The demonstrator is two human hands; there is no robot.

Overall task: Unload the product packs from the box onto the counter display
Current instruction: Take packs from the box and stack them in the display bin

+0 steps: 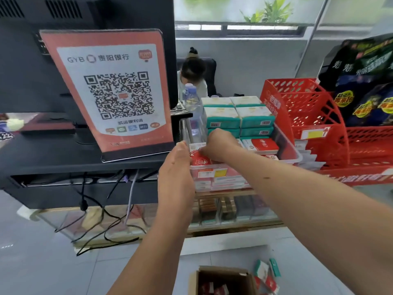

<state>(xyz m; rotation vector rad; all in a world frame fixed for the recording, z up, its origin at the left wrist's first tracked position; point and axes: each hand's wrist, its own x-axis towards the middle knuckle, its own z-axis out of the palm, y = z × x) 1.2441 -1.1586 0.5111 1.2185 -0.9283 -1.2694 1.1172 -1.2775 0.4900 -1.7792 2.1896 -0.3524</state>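
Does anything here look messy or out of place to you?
Yes: a few loose packs lie scattered on the floor beside the open cardboard box, not in it. Under the black desk, dark cables hang in a tangle down to the floor.

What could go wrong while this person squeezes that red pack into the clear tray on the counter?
1. The water bottle stands just beyond the left hand; a bump could tip it.
2. The teal packs are stacked above the rim of the clear tray, just past the right hand, which grips the red pack. Pushing harder might topple them.
3. Loose packs lie on the floor beside the cardboard box and could get stepped on.
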